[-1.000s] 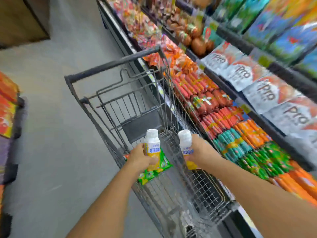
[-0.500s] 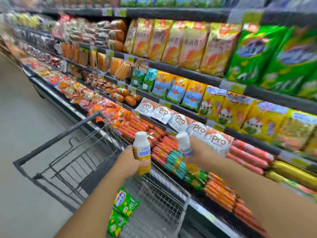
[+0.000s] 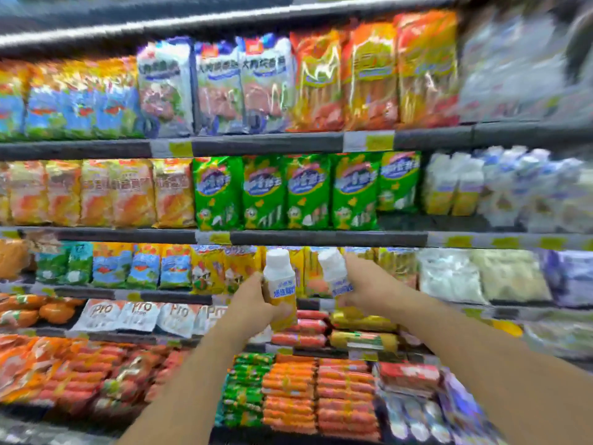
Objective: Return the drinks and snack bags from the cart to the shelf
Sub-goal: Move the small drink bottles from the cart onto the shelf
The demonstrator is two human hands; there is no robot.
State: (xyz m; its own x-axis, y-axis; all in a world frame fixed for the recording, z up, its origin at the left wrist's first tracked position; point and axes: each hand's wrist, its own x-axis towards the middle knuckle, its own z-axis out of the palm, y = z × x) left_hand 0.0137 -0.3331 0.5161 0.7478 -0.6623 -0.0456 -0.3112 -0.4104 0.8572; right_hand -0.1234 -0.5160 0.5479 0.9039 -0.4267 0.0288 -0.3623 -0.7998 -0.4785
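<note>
My left hand [image 3: 248,305] grips a small drink bottle [image 3: 282,292] with a white cap and yellow body, held upright. My right hand [image 3: 369,285] grips a second bottle of the same kind [image 3: 337,274], tilted slightly left. Both bottles are raised in front of the shelf unit [image 3: 321,238], level with its third shelf from the top. More white-and-yellow bottles [image 3: 455,184] stand on the second shelf at the right, above my right hand. Green snack bags [image 3: 285,191] fill the middle of that shelf. The cart is out of view.
Shelves are packed with snack bags and sausage packs: yellow bags [image 3: 221,268] behind the bottles, orange and green sausage sticks [image 3: 288,393] below my arms, white "Pro" packs [image 3: 141,314] lower left. The picture is blurred from head motion.
My view has swung from the cart up and right to face the shelves. Both hands have lifted the bottles out of the cart to shelf height. The cart has left the frame.
</note>
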